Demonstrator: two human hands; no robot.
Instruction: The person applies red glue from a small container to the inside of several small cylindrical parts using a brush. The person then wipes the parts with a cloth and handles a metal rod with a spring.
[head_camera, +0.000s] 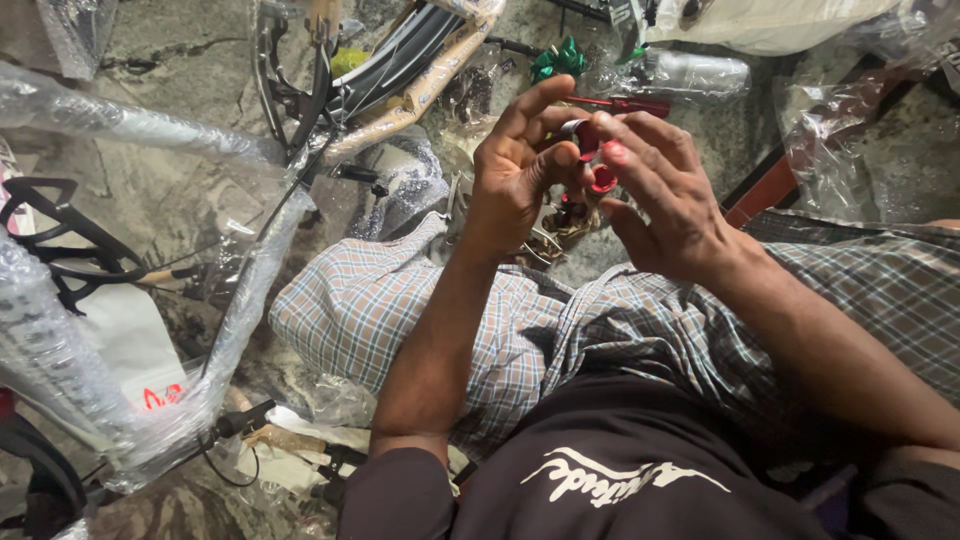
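1. Nearest the camera lay a dark shirt (610, 470) and checked cloth (400, 310) over the knees; a dropped part would likely have slid off this slope into the clutter.
2. Left hand (515, 175) was clamped on a small red part (587, 140), thumb pressing it; right hand (660, 195) touched it with fingers spread, closed on nothing I could tell; a slip seemed possible with so light a pinch.
3. Below them sat another red piece (603, 180); a knock might have scattered it.
4. Farther off, plastic-wrapped tubes (250, 290) and a wheel rim (400, 70) crowded the stone floor (170, 190); small parts could have vanished there.
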